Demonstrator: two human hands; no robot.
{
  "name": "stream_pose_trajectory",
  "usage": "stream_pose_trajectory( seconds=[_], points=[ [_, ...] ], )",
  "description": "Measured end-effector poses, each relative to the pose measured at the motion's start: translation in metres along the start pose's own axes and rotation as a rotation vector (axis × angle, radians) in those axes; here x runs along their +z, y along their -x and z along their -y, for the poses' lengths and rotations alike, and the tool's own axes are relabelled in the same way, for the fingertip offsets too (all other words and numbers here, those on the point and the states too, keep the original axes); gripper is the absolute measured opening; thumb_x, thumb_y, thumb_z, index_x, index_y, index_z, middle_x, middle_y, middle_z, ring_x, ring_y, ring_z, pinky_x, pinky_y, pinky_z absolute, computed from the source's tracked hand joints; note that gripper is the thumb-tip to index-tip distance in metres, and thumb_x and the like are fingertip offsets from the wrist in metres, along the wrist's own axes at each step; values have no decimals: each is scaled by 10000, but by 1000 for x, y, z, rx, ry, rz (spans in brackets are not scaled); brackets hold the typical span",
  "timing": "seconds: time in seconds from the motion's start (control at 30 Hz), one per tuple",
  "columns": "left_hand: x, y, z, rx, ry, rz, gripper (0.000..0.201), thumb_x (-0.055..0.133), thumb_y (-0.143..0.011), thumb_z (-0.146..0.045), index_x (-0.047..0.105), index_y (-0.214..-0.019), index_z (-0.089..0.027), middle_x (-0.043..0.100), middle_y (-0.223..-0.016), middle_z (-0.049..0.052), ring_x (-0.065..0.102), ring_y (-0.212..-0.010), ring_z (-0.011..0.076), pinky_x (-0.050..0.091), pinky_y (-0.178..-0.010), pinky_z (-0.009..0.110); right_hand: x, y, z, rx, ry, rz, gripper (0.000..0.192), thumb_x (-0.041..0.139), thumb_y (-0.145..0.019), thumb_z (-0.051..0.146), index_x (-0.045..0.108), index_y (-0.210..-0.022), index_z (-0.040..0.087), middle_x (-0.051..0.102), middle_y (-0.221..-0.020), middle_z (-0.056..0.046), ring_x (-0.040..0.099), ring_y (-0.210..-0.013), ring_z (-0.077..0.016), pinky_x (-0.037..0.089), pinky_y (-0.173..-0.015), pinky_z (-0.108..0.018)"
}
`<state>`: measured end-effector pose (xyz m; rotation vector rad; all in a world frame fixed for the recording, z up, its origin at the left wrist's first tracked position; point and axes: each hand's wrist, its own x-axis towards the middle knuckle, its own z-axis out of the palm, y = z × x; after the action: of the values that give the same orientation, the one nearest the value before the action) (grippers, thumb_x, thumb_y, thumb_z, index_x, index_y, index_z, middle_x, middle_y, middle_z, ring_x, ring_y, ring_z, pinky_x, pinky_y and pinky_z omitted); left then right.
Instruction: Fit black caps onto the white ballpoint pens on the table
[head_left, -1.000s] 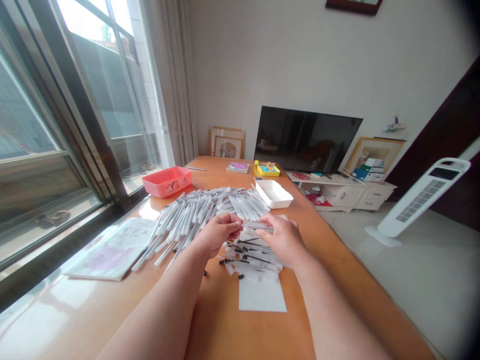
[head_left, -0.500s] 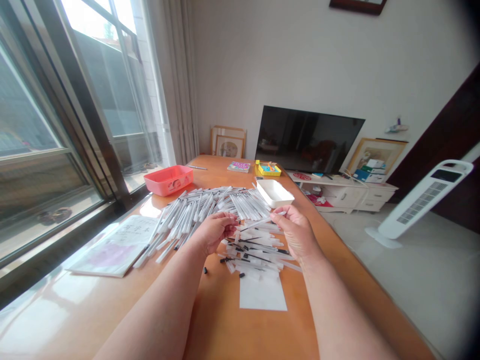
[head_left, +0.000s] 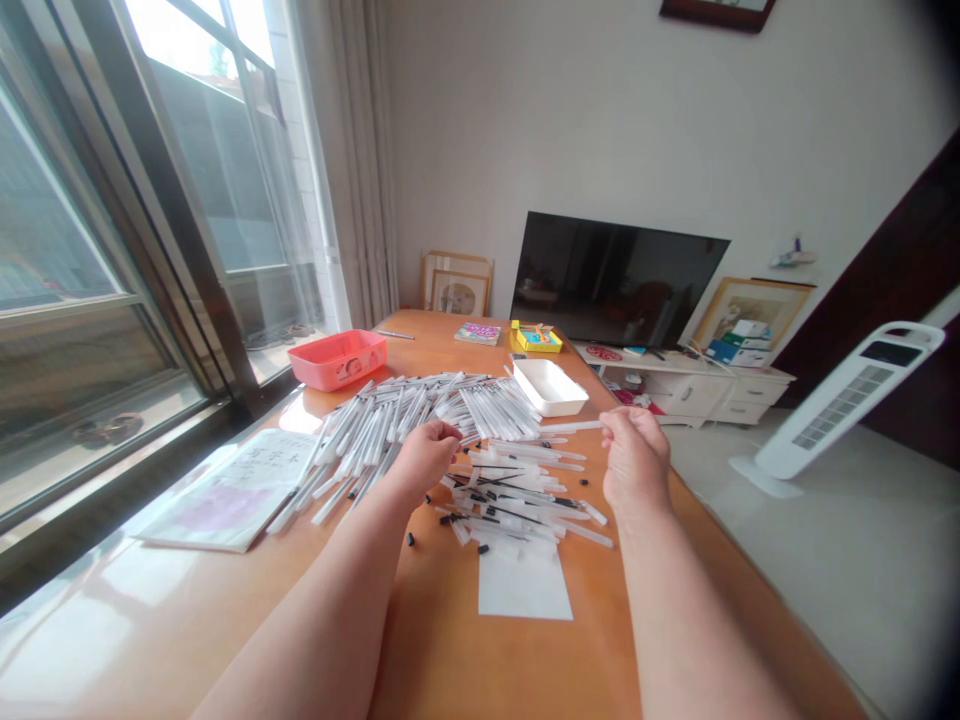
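My right hand point(head_left: 637, 462) pinches one end of a translucent white pen barrel point(head_left: 570, 427), which points left past the front of the white tray. My left hand point(head_left: 426, 458) is closed, thumb and fingers together, over the near side of the pens; anything between its fingertips is too small to make out. Between the hands lies a loose pile of clear barrels, caps and thin black refills point(head_left: 525, 510), partly on a white sheet of paper point(head_left: 525, 590). Behind it spreads a large heap of white pens point(head_left: 390, 415). Small black plugs point(head_left: 483, 549) are scattered around.
A pink basket point(head_left: 337, 375) stands at the back left, a white tray point(head_left: 559, 405) at the back right. A notebook point(head_left: 225, 500) lies on the left. Farther back are a magazine point(head_left: 478, 334) and a yellow box point(head_left: 538, 342). The table's right edge runs beside my right arm.
My hands have moved apart: the right went rightward with the pen barrel, the left slightly left. A black plug now shows on the table near my right hand.
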<state>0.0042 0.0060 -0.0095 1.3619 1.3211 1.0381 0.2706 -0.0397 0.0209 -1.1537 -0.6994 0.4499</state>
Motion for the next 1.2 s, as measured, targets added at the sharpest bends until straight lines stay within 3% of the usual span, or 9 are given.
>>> stream_pose_trajectory(
  seconds=[0.1,0.2,0.3,0.47,0.6,0.7,0.93,1.2],
  points=[
    [-6,-5,4,71,-138,-96,188,597,-714,-228,681,-879,-195,696,-778,50,596,-677,175,416,-632,279,3,8,-13,55,269,254,142,665,-710,318,585,-771,218,549,-681,35,462,-617,-137,380,-551,-254],
    [-18,-9,3,157,-375,-295,188,571,-776,-259,681,-921,-213,711,-845,62,618,-765,217,413,-695,312,4,13,-27,51,517,441,118,634,-711,331,590,-737,224,572,-665,31,498,-627,-160,384,-552,-260],
    [-30,-8,-3,198,-652,-437,210,533,-820,-248,684,-965,-228,728,-963,97,616,-933,289,410,-790,369,4,15,-35,32,683,561,93,611,-723,320,580,-707,234,589,-642,30,517,-605,-165,378,-558,-262],
    [-40,-3,-7,119,-895,-529,264,541,-818,-215,693,-1028,-261,693,-1201,116,511,-1173,392,351,-951,518,8,22,-35,-131,949,647,75,628,-768,319,658,-772,250,678,-770,8,581,-724,-185,382,-664,-280],
    [-39,-4,-4,94,-930,-526,286,540,-822,-220,703,-1053,-269,671,-1228,122,486,-1205,406,338,-967,550,17,33,-36,-294,1039,707,145,655,-791,324,720,-915,290,713,-968,-20,590,-981,-247,380,-808,-335],
    [-32,-4,-3,141,-972,-455,274,523,-838,-216,718,-1023,-272,683,-1217,113,482,-1218,390,336,-973,532,21,41,-33,-320,1062,767,153,643,-797,274,731,-918,305,712,-1016,-17,562,-1077,-264,366,-861,-352],
    [-16,-4,2,229,-1013,-334,288,502,-845,-190,750,-953,-291,718,-1145,96,505,-1202,363,300,-1004,509,21,49,-15,-257,1029,839,212,634,-755,189,756,-868,321,693,-988,-24,575,-1052,-255,395,-860,-334],
    [-7,-2,11,317,-1037,-257,263,511,-871,-230,763,-917,-287,710,-1136,112,485,-1200,361,274,-1026,516,13,40,-27,-265,992,871,182,636,-755,176,759,-801,301,693,-963,-24,612,-900,-219,433,-785,-285]
  ],
)
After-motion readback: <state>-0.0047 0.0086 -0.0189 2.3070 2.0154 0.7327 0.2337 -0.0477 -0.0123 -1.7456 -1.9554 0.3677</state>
